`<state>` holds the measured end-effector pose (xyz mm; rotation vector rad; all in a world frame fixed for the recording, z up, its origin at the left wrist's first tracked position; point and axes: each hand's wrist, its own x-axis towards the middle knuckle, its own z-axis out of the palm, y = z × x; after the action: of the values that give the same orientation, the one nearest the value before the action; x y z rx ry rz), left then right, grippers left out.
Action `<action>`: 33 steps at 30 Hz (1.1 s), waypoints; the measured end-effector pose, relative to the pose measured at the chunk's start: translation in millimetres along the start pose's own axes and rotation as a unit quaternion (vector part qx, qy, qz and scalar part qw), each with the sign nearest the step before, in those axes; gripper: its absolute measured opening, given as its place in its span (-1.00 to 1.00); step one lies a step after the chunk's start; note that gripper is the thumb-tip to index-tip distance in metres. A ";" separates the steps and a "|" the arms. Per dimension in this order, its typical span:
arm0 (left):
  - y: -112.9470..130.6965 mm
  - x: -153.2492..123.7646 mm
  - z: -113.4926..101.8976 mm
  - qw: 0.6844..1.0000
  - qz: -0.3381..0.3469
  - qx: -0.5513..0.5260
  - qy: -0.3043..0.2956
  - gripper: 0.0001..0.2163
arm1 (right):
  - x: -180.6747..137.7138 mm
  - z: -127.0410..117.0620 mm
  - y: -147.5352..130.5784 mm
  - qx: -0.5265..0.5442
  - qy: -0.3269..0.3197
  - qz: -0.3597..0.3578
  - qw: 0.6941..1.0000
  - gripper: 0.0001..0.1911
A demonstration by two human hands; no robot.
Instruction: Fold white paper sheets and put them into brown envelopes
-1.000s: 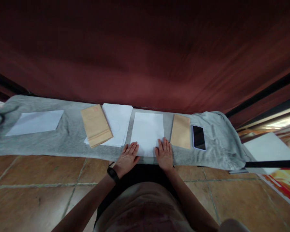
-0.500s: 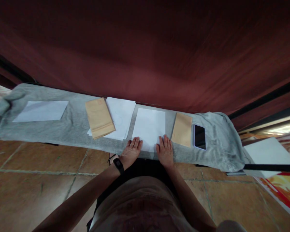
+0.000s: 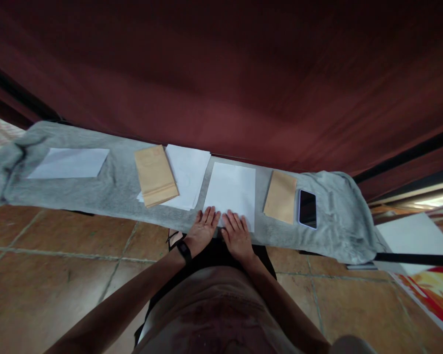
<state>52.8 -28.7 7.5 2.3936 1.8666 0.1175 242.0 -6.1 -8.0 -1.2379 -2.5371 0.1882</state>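
Note:
A white sheet of paper [image 3: 232, 191] lies on a long grey cloth [image 3: 110, 191] in front of me. My left hand [image 3: 203, 229] rests flat at the sheet's near left corner, fingers stretched out, a black watch on its wrist. My right hand [image 3: 236, 235] lies flat beside it on the sheet's near edge, fingers spread. The two hands nearly touch. Neither holds anything.
A brown paper bag [image 3: 155, 175] lies on more white sheets [image 3: 188, 172] to the left. A second brown bag [image 3: 280, 196] and a dark phone [image 3: 307, 208] lie to the right. Another white sheet [image 3: 70, 163] sits far left. Dark red curtain behind; tiled floor below.
My right hand has slid left along the sheet's near edge toward my left hand. The view has shifted slightly.

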 end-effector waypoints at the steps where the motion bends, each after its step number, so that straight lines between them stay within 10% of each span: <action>1: 0.0 0.1 0.9 1.000 0.000 -0.004 0.001 -0.42 | -0.1 -0.4 -2.4 0.002 -0.006 -0.011 1.000 -0.49; 22: -35.4 6.6 -12.0 0.992 -0.007 -0.104 0.078 -0.65 | -30.9 -18.3 63.2 0.057 0.030 0.031 0.997 -0.36; 33: -31.8 1.7 -77.3 0.922 -0.035 -0.357 0.143 -0.69 | -16.8 -35.5 86.3 0.182 0.142 0.096 0.968 -0.53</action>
<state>13.0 -16.8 80.0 1.8600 1.6052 0.9987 327.8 33.4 0.1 -1.2563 -2.0279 0.4631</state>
